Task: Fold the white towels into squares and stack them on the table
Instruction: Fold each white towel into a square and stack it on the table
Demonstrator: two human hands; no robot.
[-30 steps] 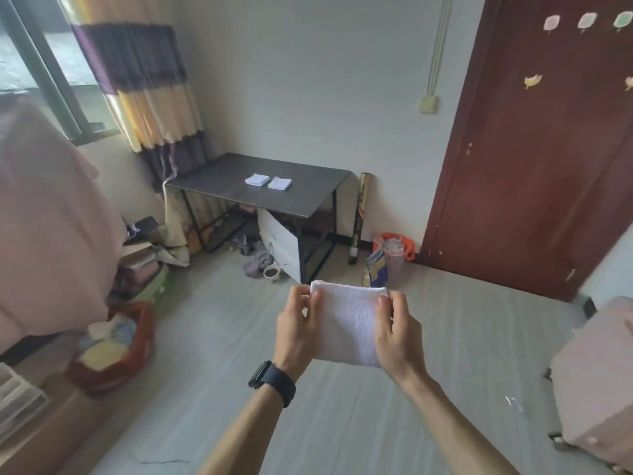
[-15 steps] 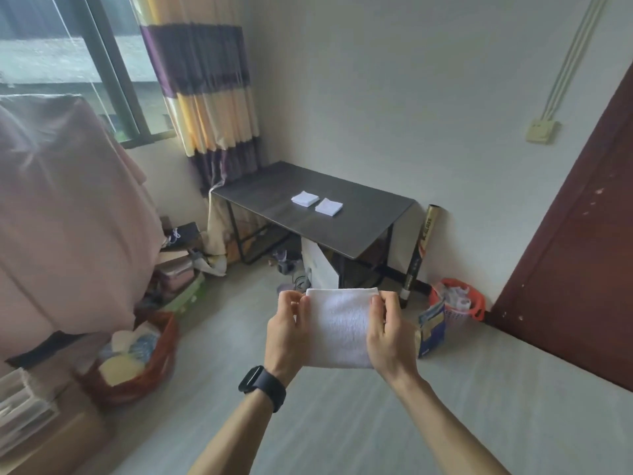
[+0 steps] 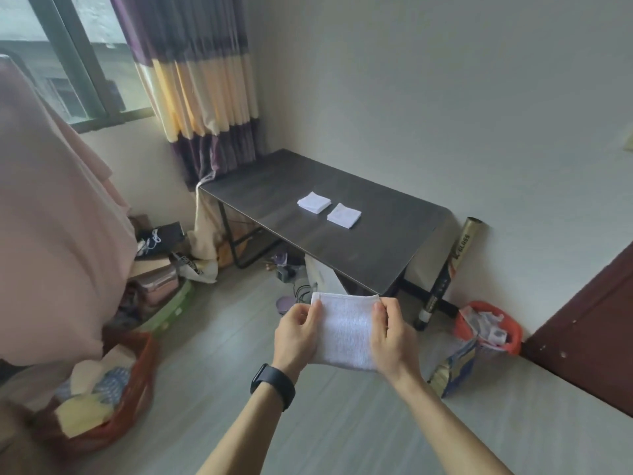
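I hold a folded white towel [image 3: 346, 329] in the air in front of me, above the floor. My left hand [image 3: 297, 334] pinches its left edge and my right hand [image 3: 392, 335] pinches its right edge. Ahead stands a dark table [image 3: 274, 186] against the wall. Two folded white towel squares lie on it side by side: one on the left [image 3: 314, 202], one on the right [image 3: 344, 215], a small gap between them.
Pink fabric [image 3: 51, 217] hangs at the left. A red basket of cloths [image 3: 137, 382] sits on the floor below it. An orange bin [image 3: 488, 325], a bag [image 3: 452, 368] and a gold tube [image 3: 448, 269] stand right of the table. A dark red door [image 3: 589, 323] is at the right.
The view has turned and moved closer to the table, which now looks larger and nearer. Both hands keep the same hold on the towel.
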